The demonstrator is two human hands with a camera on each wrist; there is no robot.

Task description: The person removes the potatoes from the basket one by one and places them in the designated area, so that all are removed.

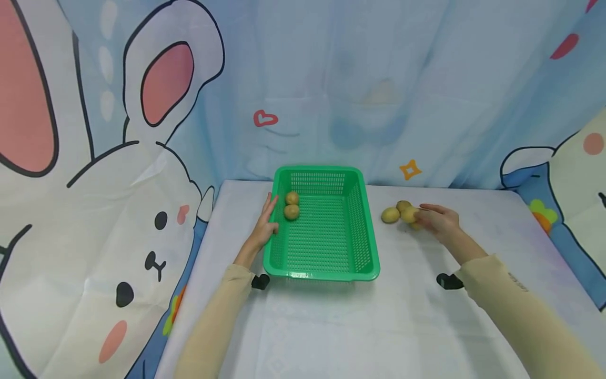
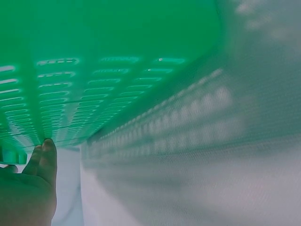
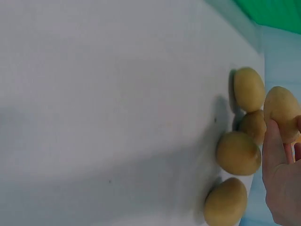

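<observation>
Two potatoes (image 1: 291,212) lie along the left side inside a green plastic basket (image 1: 331,276). At the basket's left wall rests my left hand (image 1: 263,227), its straight fingers (image 2: 46,162) against the slotted side and the thumb by the rim. My right hand (image 1: 440,223) pinches a potato (image 3: 281,110) between thumb and fingers, to the right of the basket. Close below it on the white table lie several more potatoes, among them a pale one (image 1: 390,215) nearest the basket and a rounder one (image 3: 238,153) in the right wrist view. The hand partly hides the pile in the head view.
A white cloth covers the table (image 1: 322,331). Behind it hangs a light blue curtain (image 1: 303,95) with cartoon prints, and a large printed rabbit (image 1: 142,221) fills the left side. Dark wrist-worn pieces (image 1: 450,281) show by both sleeves.
</observation>
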